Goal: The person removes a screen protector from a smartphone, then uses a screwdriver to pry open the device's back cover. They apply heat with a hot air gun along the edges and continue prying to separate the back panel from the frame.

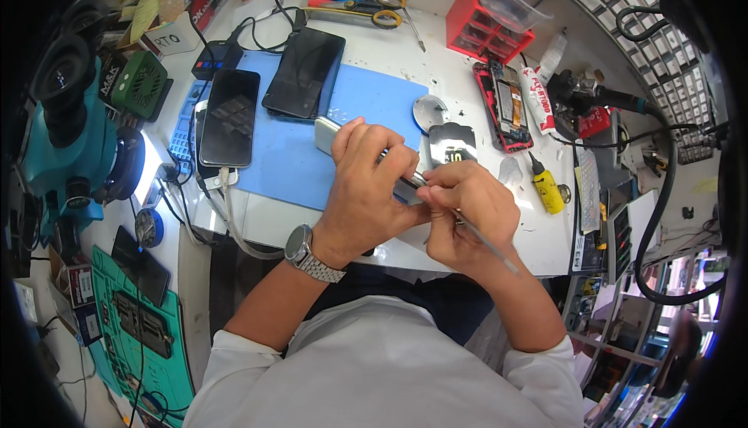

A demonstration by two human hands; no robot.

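Note:
My left hand (360,194) is closed round a pale-edged smartphone (326,135), tilted up above the front of the blue work mat (284,175). Most of the phone is hidden behind my fingers. Pinched in my right hand (475,214) is a thin grey metal tool (489,244). Its rear end sticks out toward my right wrist, while its tip meets the phone's edge near my left fingers; the exact contact is hidden. Just beyond my right hand lie a flat black phone part (452,146) and a small round dish (430,114).
On the mat rest a cabled black phone (230,116) and another dark phone (305,73). An opened red phone (502,106), a yellow bottle (548,185) and red drawers (481,29) stand to the right. A teal microscope (68,128) rises at left.

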